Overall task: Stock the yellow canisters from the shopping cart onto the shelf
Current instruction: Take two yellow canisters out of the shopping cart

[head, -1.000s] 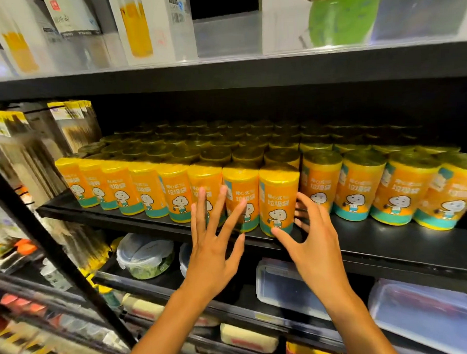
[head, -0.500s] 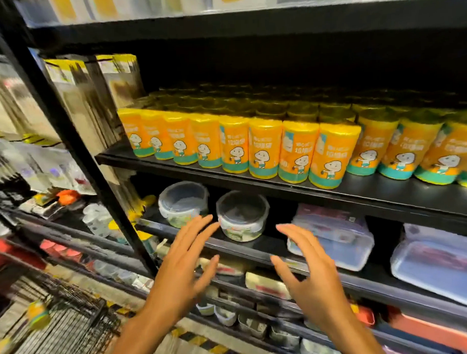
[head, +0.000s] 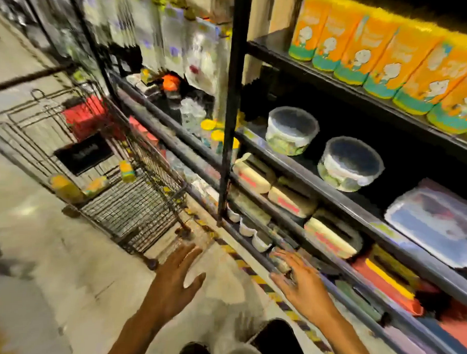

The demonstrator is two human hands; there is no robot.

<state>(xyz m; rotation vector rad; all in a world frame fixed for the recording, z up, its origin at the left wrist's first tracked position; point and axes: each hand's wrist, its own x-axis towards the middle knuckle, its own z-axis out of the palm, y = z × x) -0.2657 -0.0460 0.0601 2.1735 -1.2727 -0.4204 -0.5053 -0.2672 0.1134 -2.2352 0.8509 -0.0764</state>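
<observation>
A row of yellow canisters (head: 387, 63) with teal bases stands on the black shelf (head: 329, 75) at the upper right. To the left on the floor is the wire shopping cart (head: 127, 207), holding about three yellow canisters (head: 66, 186) near its far end. My left hand (head: 175, 282) is low in the middle, fingers spread, holding nothing, just short of the cart's near corner. Also spread and holding nothing, my right hand (head: 299, 280) hovers beside the lowest shelf edge. The view is blurred by motion.
A black upright post (head: 232, 105) divides the shelving. Round lidded tubs (head: 291, 129) and flat plastic boxes (head: 437, 220) fill the lower shelves. Concrete floor (head: 45, 276) lies left of the cart. Striped tape runs along the shelf base. My shoes show at the bottom.
The view swung down and left from the canister shelf to the cart and floor. Both hands dropped away from the canisters, still holding nothing.
</observation>
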